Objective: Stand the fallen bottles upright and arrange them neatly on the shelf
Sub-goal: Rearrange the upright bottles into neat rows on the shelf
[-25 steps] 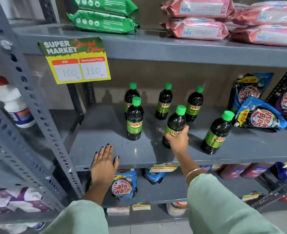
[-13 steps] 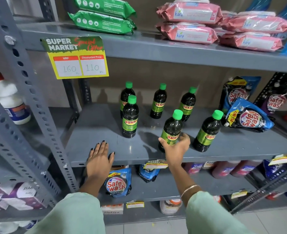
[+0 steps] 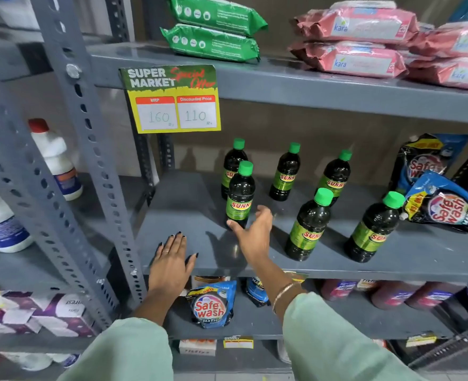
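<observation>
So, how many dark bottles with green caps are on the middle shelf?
6, all upright. Back row: left, middle, right. Front row: left, by the right hand; middle; right. None seems hidden.

Supermarket aisle: stocked shelf (image 3: 282,86), price tag (image 3: 172,100).

Green packs (image 3: 213,28) and pink Kara packs (image 3: 359,42) lie stacked on the upper tier. Yellow price card (image 3: 172,103) reads 160, 110. Safewash pouches (image 3: 444,207) lean, apparently slumped, at right.

Right hand (image 3: 253,232) off the middle front bottle (image 3: 308,226), now open beside the left front bottle (image 3: 239,196).
</observation>
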`<action>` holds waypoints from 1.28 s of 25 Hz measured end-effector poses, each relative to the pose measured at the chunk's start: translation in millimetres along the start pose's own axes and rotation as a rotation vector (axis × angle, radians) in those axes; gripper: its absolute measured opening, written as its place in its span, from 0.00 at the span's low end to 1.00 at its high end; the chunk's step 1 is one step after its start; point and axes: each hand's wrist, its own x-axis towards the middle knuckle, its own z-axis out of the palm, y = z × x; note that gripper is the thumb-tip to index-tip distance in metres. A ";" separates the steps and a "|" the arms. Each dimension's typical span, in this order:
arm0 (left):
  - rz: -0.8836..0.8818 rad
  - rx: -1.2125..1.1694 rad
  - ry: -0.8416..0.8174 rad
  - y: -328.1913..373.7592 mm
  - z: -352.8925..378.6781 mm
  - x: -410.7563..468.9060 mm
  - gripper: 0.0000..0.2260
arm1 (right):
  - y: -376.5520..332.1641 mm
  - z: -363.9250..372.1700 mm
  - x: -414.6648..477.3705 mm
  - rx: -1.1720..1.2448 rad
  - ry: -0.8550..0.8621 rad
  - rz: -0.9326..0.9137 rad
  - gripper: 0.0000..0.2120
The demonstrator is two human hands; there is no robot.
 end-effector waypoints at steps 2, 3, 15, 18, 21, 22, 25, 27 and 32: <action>0.013 0.006 0.002 -1.7 1.9 0.5 0.26 | -6.7 10.1 19.9 -0.004 -0.032 0.017 0.37; 0.013 0.004 -0.002 -2.8 2.8 1.2 0.26 | -8.2 15.8 28.7 0.001 -0.044 0.037 0.36; -0.038 0.004 -0.006 -0.9 -0.1 -0.4 0.29 | 5.9 23.7 23.7 -0.016 -0.022 0.068 0.26; -0.040 -0.009 -0.005 -0.5 1.0 -0.7 0.29 | 10.3 17.6 3.5 -0.027 -0.049 0.042 0.27; -0.031 -0.025 0.002 -1.1 2.6 -0.2 0.30 | 12.4 13.7 -14.6 -0.041 -0.056 0.020 0.26; -0.030 -0.025 0.001 -1.0 2.9 -0.2 0.30 | 11.5 12.7 -18.4 -0.041 -0.058 0.017 0.26; -0.023 -0.017 0.011 -1.6 4.6 0.3 0.29 | 9.0 11.2 -21.8 -0.024 -0.065 0.018 0.26; -0.008 -0.007 0.012 -2.7 6.4 -0.1 0.25 | 9.0 11.0 -21.9 -0.021 -0.064 0.020 0.27; -0.004 -0.005 0.021 -3.2 7.0 -1.0 0.25 | 10.6 12.7 -22.9 -0.008 -0.065 0.024 0.28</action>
